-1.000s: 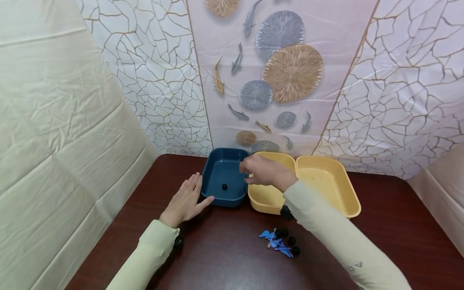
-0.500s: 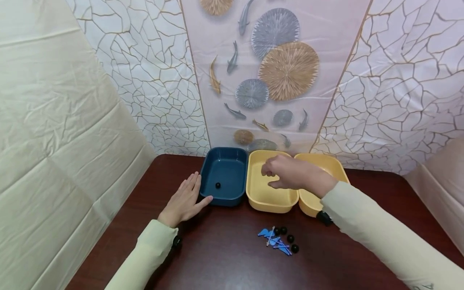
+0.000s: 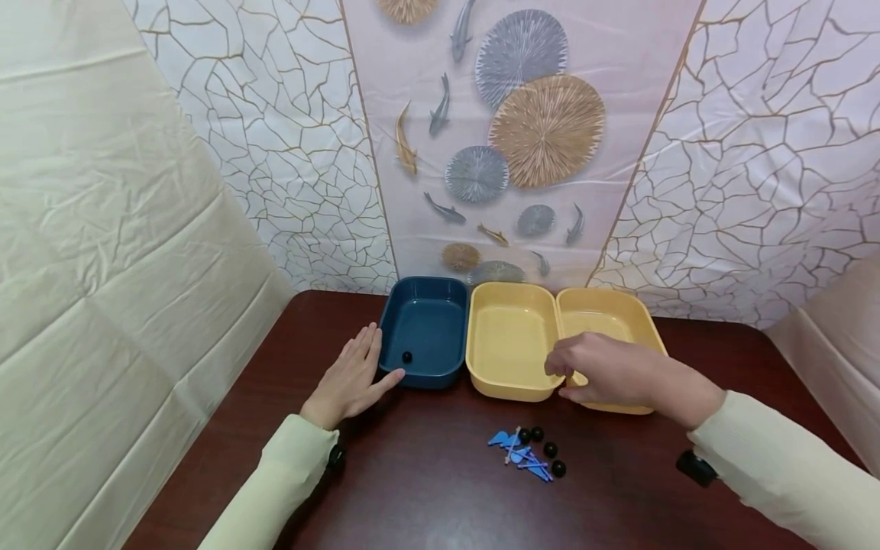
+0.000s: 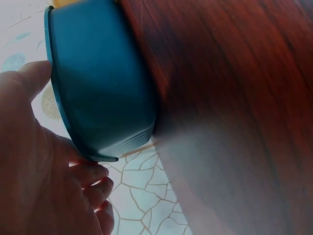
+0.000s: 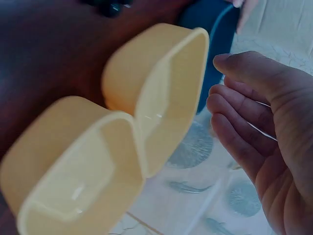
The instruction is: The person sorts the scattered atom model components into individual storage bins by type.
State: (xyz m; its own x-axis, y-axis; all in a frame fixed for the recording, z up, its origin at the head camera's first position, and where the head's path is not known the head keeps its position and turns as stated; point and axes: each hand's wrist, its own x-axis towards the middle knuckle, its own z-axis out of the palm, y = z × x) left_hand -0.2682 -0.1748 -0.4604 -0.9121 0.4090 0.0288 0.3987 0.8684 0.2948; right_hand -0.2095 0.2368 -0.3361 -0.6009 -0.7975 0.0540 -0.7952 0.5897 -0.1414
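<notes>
My left hand [image 3: 352, 379] rests with straight fingers against the near left side of a dark blue bin [image 3: 431, 380]. In the left wrist view its thumb touches the rim of that bin [image 4: 98, 73]. A small black ball [image 3: 407, 357] lies on the bin's floor, near its front left. My right hand [image 3: 615, 372] is in the air over the front of the right yellow bin [image 3: 646, 325], partly hiding it. Its fingers are loosely bent; the right wrist view shows nothing in the palm. The middle yellow bin [image 3: 512, 391] holds nothing visible.
On the dark wooden table [image 3: 426, 473], in front of the bins, lies a small heap of blue flat pieces [image 3: 517, 456] and thin purplish sticks [image 3: 535, 464]. Several black balls [image 3: 551, 449] lie along its right side. A patterned cloth [image 3: 330, 191] hangs behind the table.
My right hand has moved right, from the blue bin's edge across the middle bin to the right yellow bin. The ball in the blue bin has rolled left. My left hand stays put.
</notes>
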